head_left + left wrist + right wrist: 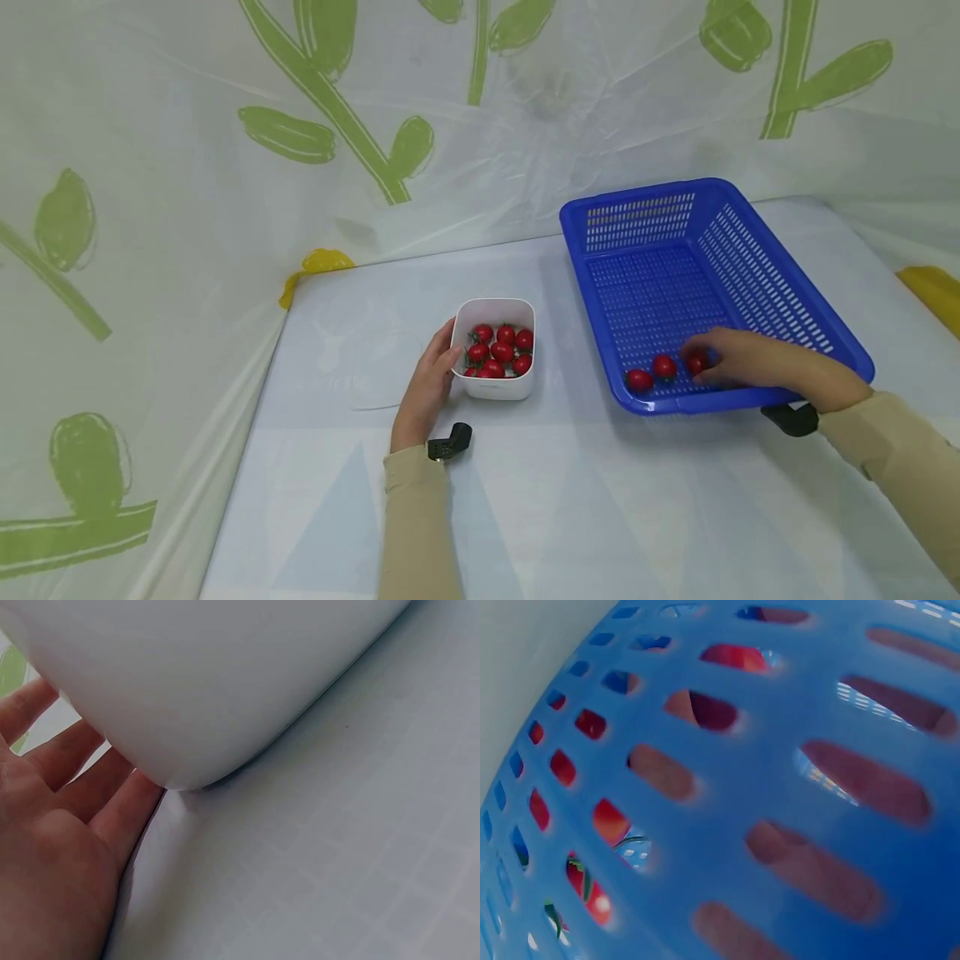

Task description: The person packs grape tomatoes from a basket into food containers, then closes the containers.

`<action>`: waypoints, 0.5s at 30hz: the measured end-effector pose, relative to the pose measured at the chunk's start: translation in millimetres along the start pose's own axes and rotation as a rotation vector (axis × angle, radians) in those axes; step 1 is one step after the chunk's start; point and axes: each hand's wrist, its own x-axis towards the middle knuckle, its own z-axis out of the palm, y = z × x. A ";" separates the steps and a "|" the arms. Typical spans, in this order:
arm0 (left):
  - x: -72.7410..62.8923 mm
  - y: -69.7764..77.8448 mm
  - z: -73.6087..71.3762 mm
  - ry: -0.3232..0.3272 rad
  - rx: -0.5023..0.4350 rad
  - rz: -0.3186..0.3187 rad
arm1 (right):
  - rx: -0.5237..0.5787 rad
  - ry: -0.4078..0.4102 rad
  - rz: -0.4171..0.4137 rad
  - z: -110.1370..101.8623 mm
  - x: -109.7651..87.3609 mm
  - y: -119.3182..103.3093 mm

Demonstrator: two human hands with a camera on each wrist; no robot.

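Head view | right hand (pixel 753 358) curled round a cherry tomato (pixel 697 362) inside the blue slotted basket (pixel 652 287), near two loose tomatoes (pixel 664 367) | left hand (pixel 427 387), fingers extended, touched the white tomato-filled tub (pixel 498 388) | risks: squeezing might have split the skin; basket bumps, rolled the loose pair; light left contact, let the tub slide

The left arm (pixel 418 525) stretches forward, and the left hand (pixel 427 387) has its fingers (pixel 127 806) nearly straight. The right arm (pixel 888 450) reaches inward, and the right hand (pixel 750 360) curls its fingers.
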 end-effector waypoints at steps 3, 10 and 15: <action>-0.2 -1.0 -0.8 -0.001 -0.004 0.003 | -0.009 0.003 -0.007 0.8 1.7 0.5; 0.8 -3.3 -1.2 0.001 -0.005 0.009 | -0.054 0.068 -0.034 -1.3 1.3 -1.0; 0.4 -1.8 0.1 -0.003 -0.006 0.013 | -0.040 0.131 -0.076 -4.5 -5.0 -1.9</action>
